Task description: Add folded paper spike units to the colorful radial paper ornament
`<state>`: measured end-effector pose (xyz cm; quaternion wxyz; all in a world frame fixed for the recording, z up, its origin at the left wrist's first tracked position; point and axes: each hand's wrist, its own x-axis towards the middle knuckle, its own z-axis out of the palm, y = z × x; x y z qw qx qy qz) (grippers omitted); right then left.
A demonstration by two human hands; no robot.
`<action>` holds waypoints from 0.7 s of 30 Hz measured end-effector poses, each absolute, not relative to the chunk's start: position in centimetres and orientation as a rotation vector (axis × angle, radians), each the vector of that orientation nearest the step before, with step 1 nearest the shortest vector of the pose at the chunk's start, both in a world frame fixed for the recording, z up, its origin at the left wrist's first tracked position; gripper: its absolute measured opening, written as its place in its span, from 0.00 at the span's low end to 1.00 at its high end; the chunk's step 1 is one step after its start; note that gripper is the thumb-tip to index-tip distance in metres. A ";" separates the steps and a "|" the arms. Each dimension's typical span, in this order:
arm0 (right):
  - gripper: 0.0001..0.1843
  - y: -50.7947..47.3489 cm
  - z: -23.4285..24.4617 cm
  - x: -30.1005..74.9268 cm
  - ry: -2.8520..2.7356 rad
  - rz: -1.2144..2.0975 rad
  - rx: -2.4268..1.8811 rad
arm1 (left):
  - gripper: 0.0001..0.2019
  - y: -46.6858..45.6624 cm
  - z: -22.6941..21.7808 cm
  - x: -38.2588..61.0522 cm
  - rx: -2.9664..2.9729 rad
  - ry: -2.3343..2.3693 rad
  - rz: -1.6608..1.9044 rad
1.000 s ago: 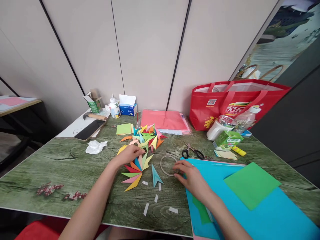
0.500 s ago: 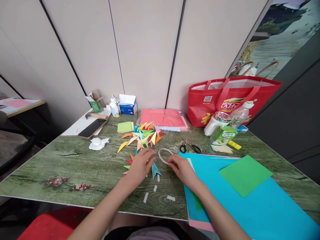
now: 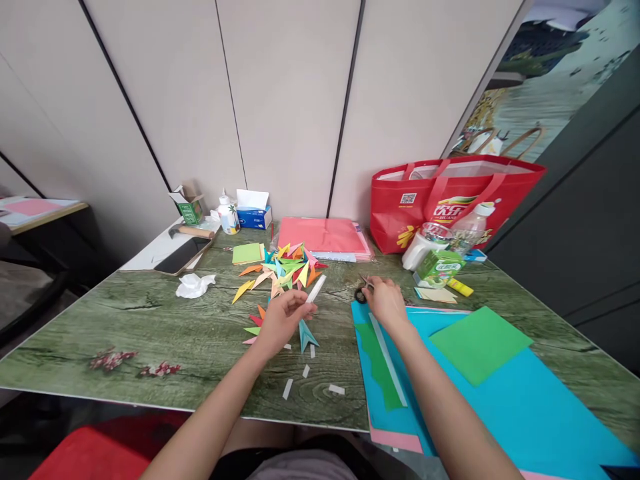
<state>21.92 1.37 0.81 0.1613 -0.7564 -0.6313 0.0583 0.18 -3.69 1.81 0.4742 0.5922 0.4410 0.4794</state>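
Observation:
My left hand (image 3: 280,321) is raised a little above the green wood-print table (image 3: 165,333) and is closed on a pale tape ring (image 3: 315,289), seen edge-on. Below it lie a fan of coloured folded paper points (image 3: 254,325) and a teal paper arrow (image 3: 306,335). My right hand (image 3: 386,301) is further back, at the top edge of the blue sheet (image 3: 480,407), with its fingers curled over the black-handled scissors (image 3: 360,294).
A pile of coloured paper points (image 3: 287,270), pink paper (image 3: 325,235) and a red bag (image 3: 450,200) sit at the back. A green square (image 3: 480,343), green strip (image 3: 383,367) and white strip (image 3: 387,357) lie on the blue sheet. Small white bits (image 3: 287,388) lie near the front edge. A crumpled tissue (image 3: 194,285) and a phone (image 3: 180,255) are at the left.
My left hand left the paper fan and picked up the tape ring from the table. My right hand let go of the ring and moved back to the scissors.

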 end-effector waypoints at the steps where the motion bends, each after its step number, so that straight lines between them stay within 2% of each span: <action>1: 0.17 1.9 0.5 22.3 -1.765 0.150 -2.244 | 0.09 -3.6 1.9 0.3 1.355 1.031 1.186; 11: 0.22 3.3 -1.6 23.0 -1.720 0.172 -2.407 | 0.14 -2.6 0.8 2.3 1.181 0.929 1.296; 15: 0.19 3.7 -2.1 24.0 -1.680 0.187 -2.347 | 0.11 -2.7 0.4 2.4 1.126 0.839 1.299; 18: 0.20 4.1 -2.6 24.6 -1.568 0.260 -2.092 | 0.10 -2.9 0.4 2.2 1.125 0.757 1.299; 21: 0.22 4.4 -2.6 24.3 -1.220 0.658 -1.505 | 0.10 -3.1 0.5 2.0 1.189 0.786 1.332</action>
